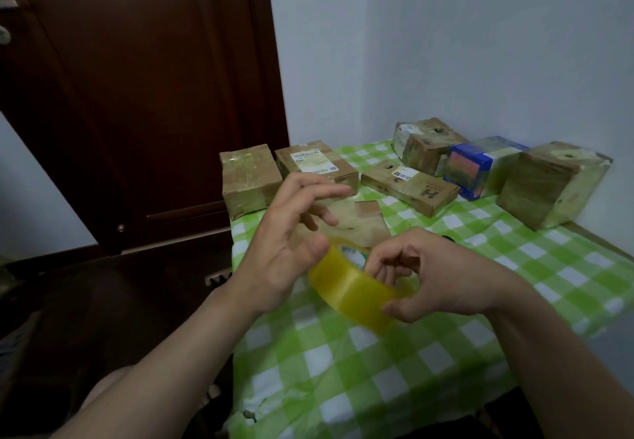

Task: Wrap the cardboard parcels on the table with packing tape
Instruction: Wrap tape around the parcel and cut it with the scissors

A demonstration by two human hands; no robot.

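Right hand (442, 277) gripping yellow packing tape roll (346, 292) at frame centre, left hand (288, 232) spreading fingers, thumb touching roll, cardboard parcels (410, 188) lying behind

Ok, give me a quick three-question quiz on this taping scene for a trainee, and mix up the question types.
1. True or false: the tape roll lies flat on the tablecloth.
2. Which hand has its fingers hooked through the roll's core? A) left hand B) right hand
3. Fill in: the parcel marked H lies just left of a ____ box.

Key: 1 false, it is held up in the hands. 2 B. 3 blue.
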